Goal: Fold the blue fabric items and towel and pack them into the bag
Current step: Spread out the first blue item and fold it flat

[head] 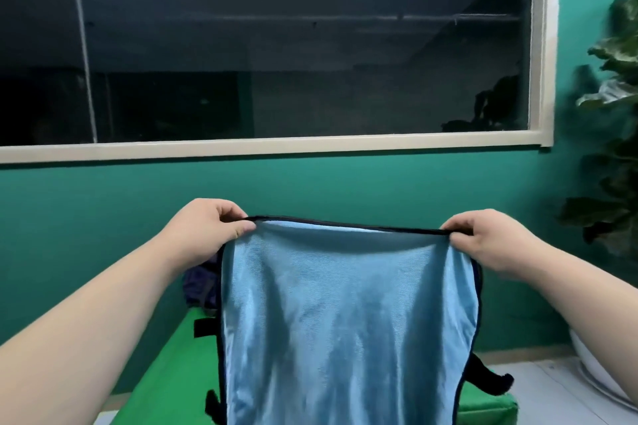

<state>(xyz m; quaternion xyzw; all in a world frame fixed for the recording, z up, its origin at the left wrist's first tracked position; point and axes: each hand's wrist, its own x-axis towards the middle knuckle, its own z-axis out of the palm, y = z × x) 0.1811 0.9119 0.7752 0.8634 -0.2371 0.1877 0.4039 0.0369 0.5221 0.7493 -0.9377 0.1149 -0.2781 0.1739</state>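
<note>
A light blue cloth [345, 321] with a thin dark edge hangs above the green table [165, 373]. It is shiny and a bit wrinkled. The left hand [207, 228] and the right hand [490, 241] pinch its two top corners, so the top edge is pulled straight. A dark blue bundle [200, 286] lies crumpled at the far end of the table. Black straps [203, 327] poke out over the table from behind the cloth.
</note>
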